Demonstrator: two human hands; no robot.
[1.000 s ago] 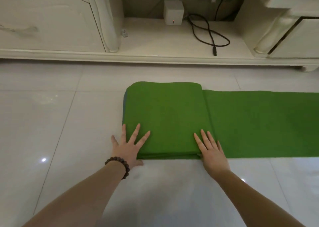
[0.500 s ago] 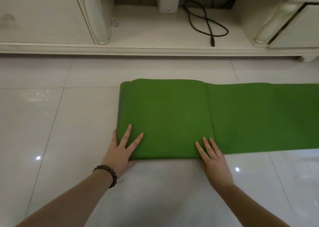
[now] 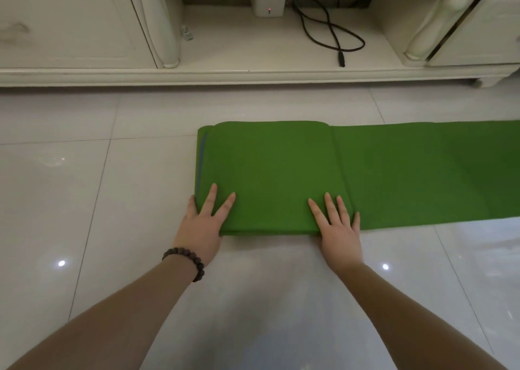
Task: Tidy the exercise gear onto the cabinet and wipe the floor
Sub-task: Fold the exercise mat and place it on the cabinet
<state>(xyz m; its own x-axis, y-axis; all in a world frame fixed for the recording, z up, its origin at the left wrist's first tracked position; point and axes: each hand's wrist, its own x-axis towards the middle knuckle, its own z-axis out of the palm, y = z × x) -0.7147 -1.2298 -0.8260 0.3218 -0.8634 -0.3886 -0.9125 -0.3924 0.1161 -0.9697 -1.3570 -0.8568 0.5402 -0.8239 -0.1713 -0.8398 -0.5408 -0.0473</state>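
Both hands lie flat with straight fingers, left hand [image 3: 203, 223] and right hand [image 3: 339, 226] pressing the folded green mat [image 3: 270, 172] on the floor [image 3: 84, 201], gripping nothing

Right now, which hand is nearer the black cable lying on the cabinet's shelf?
Right. The right hand lies almost straight below the black cable; the left hand lies farther off, toward the left.

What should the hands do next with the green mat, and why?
Probably flip the folded part over once more to the right. Both hands, the left hand and the right hand, lie flat on the near edge of the folded section of the green mat, and a long single layer lies unfolded on the floor to the right.
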